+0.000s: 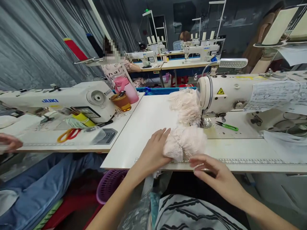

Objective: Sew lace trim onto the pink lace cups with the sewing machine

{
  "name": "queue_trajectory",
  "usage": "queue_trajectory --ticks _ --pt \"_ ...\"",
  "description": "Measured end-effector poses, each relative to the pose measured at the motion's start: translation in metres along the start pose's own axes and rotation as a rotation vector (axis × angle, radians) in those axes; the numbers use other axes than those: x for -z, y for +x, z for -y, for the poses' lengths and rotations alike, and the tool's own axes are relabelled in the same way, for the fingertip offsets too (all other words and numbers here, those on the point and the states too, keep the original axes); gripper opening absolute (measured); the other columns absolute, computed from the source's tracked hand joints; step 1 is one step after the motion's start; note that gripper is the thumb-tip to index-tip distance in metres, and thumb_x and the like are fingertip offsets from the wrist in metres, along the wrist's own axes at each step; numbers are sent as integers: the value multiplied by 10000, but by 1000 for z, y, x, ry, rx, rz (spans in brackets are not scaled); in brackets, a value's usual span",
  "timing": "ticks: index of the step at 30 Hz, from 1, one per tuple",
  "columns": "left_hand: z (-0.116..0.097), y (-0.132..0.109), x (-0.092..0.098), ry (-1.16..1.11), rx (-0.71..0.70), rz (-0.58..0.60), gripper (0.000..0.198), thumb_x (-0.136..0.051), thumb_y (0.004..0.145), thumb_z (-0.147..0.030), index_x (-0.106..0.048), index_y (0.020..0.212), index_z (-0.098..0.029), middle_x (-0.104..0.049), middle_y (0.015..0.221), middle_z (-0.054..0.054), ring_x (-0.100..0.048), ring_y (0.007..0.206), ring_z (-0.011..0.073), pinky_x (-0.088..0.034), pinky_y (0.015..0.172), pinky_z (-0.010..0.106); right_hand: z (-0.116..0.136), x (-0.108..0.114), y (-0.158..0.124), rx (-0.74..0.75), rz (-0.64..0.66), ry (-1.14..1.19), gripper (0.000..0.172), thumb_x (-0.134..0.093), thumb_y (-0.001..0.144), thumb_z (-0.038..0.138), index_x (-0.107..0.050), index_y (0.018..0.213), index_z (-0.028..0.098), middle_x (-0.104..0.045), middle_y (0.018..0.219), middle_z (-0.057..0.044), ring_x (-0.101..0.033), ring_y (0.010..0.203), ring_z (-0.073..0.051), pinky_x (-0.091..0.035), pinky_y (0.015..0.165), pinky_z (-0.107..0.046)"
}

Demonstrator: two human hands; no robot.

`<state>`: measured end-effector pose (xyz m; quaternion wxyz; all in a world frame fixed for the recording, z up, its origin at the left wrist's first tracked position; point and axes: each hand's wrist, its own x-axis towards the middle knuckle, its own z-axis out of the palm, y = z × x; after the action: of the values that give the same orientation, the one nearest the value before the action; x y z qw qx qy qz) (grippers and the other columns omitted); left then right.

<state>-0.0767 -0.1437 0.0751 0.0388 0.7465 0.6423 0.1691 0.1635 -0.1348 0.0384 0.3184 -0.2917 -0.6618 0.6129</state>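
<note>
A gathered bundle of pale pink lace fabric (185, 142) lies at the table's front edge, just before the needle area of the sewing machine (223, 92). My left hand (154, 148) grips its left end, fingers over the far side and thumb near the front. Close to the bundle's lower right corner is my right hand (213, 172), fingers curved and apart from the thumb. A thin pale band shows at its fingers; whether it is a ring or a thread I cannot tell. More ruffled fabric (185, 105) is heaped behind, reaching up to the needle.
Green thread snips (227, 126) lie right of the needle. At left stand another sewing machine (59, 99), scissors (68, 135), a cup (122, 101) and a pink bottle (127, 89). A co-worker's hand (9, 142) shows far left. Below is a purple basket (109, 188).
</note>
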Motion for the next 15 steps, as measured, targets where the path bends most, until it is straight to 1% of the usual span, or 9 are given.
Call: queue_trajectory --ticks 1,3,5,6,8,10,11,13,15 --pt "-3 -2 -1 44 7 3 846 -652 668 -210 -300 1436 -176 -376 1470 129 -357 1342 292 -350 1088 442 5 4 6 116 -49 -147 216 -622 891 311 -650 1105 312 -635 1043 -61 -616 923 -226 -509 842 -388" --pt "-15 -8 -7 129 37 -5 918 -618 675 -176 -173 1477 -168 -299 1511 140 -316 1368 301 -343 1089 459 14 6 25 330 -114 -356 158 -555 928 256 -653 1050 281 -635 1009 -52 -605 894 -208 -502 796 -345" --pt "-28 -13 -18 179 65 -46 960 -653 669 -250 -143 1476 -147 -307 1504 153 -290 1378 329 -302 1110 497 17 3 44 463 -153 -516 155 -509 935 192 -635 1011 243 -637 956 -48 -598 863 -198 -489 752 -326" --pt "-34 -14 -24 202 80 -78 971 -667 670 -296 -143 1471 -132 -328 1490 164 -280 1379 342 -273 1121 517 17 1 53 488 -167 -604 154 -494 930 164 -627 976 225 -635 925 -47 -595 841 -196 -480 725 -322" --pt "-42 -15 -38 275 123 -152 929 -645 692 -274 -153 1463 -114 -371 1456 176 -309 1359 344 -255 1122 522 17 -5 64 472 -185 -803 121 -510 899 136 -612 887 200 -623 867 -46 -582 787 -197 -450 653 -320" --pt "-44 -13 -48 358 140 -191 879 -579 698 -151 -152 1465 -101 -418 1413 175 -385 1298 322 -309 1088 484 18 -11 68 404 -188 -999 72 -558 865 148 -592 814 188 -608 825 -50 -569 753 -203 -408 586 -319" --pt "-44 -12 -51 390 136 -200 882 -550 690 -107 -138 1470 -94 -453 1376 171 -431 1245 309 -352 1049 460 20 -14 69 357 -181 -1086 67 -568 855 149 -585 799 183 -604 818 -53 -567 753 -206 -388 566 -318" --pt "-40 -11 -52 433 118 -227 892 -517 700 -78 -90 1484 -89 -537 1260 148 -511 1100 280 -429 940 415 27 -19 68 259 -146 -1225 66 -552 846 126 -580 806 170 -603 832 -59 -568 776 -215 -349 541 -313" --pt "-37 -10 -51 464 94 -260 889 -494 725 -68 -53 1496 -120 -585 1150 109 -538 973 250 -457 846 380 34 -24 69 172 -105 -1303 91 -521 832 92 -582 825 159 -605 858 -61 -567 811 -221 -313 530 -309"
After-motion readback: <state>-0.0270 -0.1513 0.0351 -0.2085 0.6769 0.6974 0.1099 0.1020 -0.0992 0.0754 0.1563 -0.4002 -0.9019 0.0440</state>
